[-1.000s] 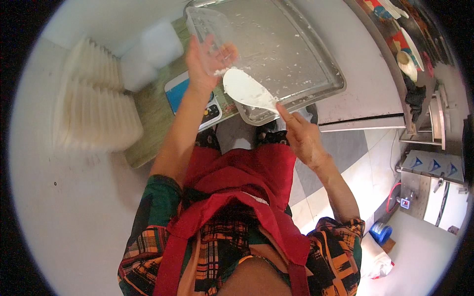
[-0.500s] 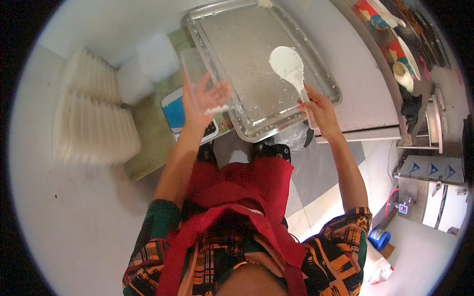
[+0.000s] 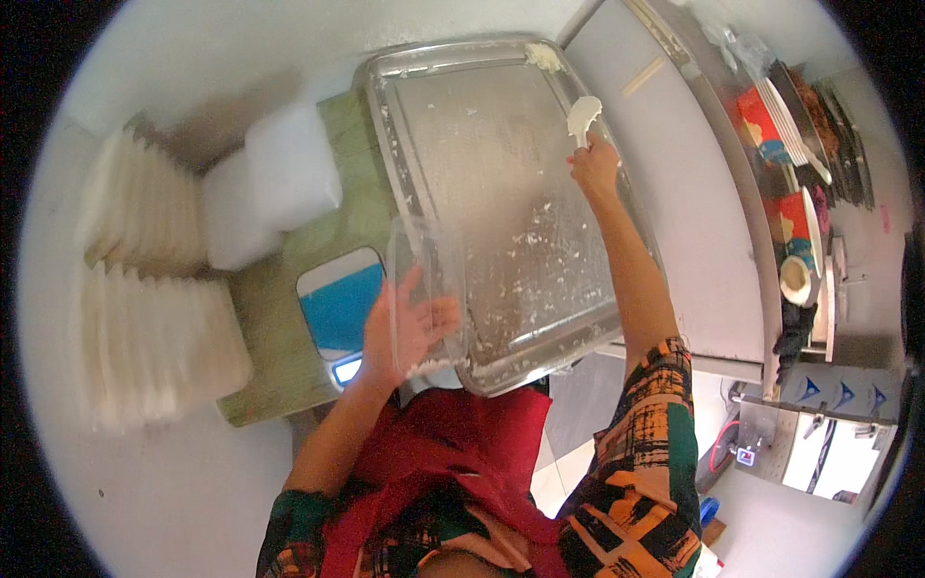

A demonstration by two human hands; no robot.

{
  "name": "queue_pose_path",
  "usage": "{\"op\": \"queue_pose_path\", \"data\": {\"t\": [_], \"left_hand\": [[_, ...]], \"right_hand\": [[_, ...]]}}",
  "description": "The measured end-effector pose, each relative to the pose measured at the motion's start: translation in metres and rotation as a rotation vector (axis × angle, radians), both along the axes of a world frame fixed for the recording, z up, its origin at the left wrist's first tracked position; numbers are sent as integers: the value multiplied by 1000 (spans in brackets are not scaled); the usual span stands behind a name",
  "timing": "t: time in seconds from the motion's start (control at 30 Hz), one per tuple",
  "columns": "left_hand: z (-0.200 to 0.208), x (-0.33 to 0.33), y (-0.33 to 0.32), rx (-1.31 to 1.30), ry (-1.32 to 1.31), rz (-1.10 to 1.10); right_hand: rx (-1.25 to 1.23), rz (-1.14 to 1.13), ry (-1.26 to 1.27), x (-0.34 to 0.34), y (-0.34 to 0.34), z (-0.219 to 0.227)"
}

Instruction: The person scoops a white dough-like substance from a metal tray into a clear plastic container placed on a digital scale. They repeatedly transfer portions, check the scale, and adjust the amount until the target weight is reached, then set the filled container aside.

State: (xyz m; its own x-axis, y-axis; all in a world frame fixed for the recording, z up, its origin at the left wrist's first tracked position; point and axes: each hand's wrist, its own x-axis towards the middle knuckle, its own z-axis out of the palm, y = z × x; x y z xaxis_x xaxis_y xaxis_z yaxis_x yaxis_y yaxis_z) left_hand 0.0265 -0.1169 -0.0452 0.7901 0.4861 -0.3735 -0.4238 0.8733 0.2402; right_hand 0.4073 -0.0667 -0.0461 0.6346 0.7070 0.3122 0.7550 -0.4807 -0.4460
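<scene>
My left hand (image 3: 397, 332) is wrapped under a clear plastic box (image 3: 421, 252), with white crumbly bits at its near end. It hovers between the scale and the left rim of a large metal tray (image 3: 472, 120). My right hand (image 3: 597, 169) grips the handle of a white rice paddle (image 3: 584, 115) over the tray's far right side. White food, perhaps rice, coats the paddle's head, hiding part of it. Loose white grains are scattered across the tray, and a small pale clump (image 3: 544, 57) lies in its far right corner.
On the greenish table left of the tray sits a kitchen scale (image 3: 344, 306) with a blue-and-white top and a lit display. Behind it are white translucent boxes (image 3: 294, 164) and stacked pale containers (image 3: 159, 332). A shelf with bowls and utensils (image 3: 795, 226) runs along the right.
My right hand has reached away from me with the paddle, toward the tray's far right corner. My left hand and the clear box sit lower in the picture, as the whole view has shifted.
</scene>
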Motion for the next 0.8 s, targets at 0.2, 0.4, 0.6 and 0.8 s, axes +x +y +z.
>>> {"op": "queue_pose_path", "data": {"t": [0.2,0.4,0.6,0.8], "left_hand": [[-5,1,2,-28,56,-7],[1,2,3,38,169,-45],[4,1,8,20,206,-71],[-5,-1,11,-69,93,-70]], "right_hand": [[-48,-34,-144,21,76,-10],[-71,-61,39,44,140,-15],[22,84,433,63,160,-16],[9,24,363,73,163,-8]]}}
